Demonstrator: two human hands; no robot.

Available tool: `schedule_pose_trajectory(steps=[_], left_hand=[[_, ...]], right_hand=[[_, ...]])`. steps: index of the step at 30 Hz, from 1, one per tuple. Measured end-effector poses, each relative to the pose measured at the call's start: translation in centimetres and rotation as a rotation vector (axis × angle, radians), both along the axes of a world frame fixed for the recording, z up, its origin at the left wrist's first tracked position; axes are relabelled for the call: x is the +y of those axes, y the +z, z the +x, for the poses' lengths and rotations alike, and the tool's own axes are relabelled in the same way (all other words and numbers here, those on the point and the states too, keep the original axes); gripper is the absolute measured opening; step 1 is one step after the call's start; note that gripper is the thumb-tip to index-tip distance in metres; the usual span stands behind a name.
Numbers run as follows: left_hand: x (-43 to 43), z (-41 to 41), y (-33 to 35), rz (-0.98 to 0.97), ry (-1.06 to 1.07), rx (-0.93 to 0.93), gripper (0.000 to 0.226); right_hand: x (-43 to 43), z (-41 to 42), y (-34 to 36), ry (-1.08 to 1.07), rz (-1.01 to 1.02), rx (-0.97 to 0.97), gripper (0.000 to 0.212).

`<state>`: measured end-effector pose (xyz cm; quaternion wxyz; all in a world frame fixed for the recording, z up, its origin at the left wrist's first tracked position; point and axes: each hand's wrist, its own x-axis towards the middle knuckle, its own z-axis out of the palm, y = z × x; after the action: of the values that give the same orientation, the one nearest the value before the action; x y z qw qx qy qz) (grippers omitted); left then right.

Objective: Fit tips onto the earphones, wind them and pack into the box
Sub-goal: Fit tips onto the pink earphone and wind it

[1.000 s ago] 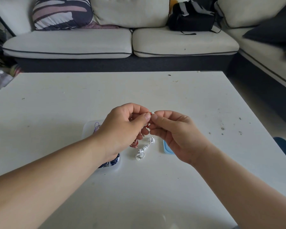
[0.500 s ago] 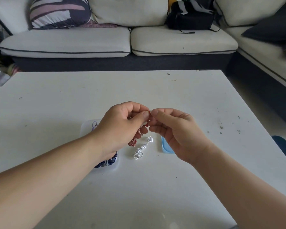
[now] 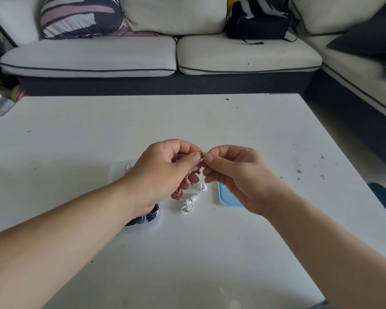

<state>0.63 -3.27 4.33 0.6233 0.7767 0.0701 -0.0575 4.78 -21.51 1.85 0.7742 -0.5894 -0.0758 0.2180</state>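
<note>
Above the middle of the white table (image 3: 210, 121), my left hand (image 3: 163, 175) pinches the bud of a red earphone (image 3: 201, 155) between thumb and forefinger. Its red and white cord (image 3: 177, 195) hangs down below my palm. My right hand (image 3: 236, 175) meets it fingertip to fingertip and pinches something tiny that the fingers hide. A wound white earphone (image 3: 191, 200) lies on the table under the hands. The clear box (image 3: 117, 172) sits behind my left wrist with dark blue and purple cords inside. Its light blue lid (image 3: 228, 198) lies under my right hand.
A pale sofa (image 3: 165, 56) runs along the far side and down the right, with a striped cushion (image 3: 80, 16) and a black bag (image 3: 256, 21) on it. Small crumbs dot the table's right part. A dark blue object (image 3: 383, 199) shows past the right edge.
The hands have stayed together at the same spot. The white speck seen between the fingertips a second ago is gone, and the red bud now shows there.
</note>
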Motion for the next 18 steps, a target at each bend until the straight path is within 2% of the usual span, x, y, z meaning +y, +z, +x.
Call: schedule_pose_trajectory(steps=[9, 18], left_hand=[[-0.2, -0.1, -0.1, -0.072, 0.038, 0.023, 0.011], [-0.6, -0.1, -0.1, -0.083, 0.102, -0.003, 0.011]], right_hand=[[0.3, -0.3, -0.2, 0.001, -0.006, -0.050, 0.010], [1.2, -0.6, -0.6, -0.133, 0.021, -0.062, 0.009]])
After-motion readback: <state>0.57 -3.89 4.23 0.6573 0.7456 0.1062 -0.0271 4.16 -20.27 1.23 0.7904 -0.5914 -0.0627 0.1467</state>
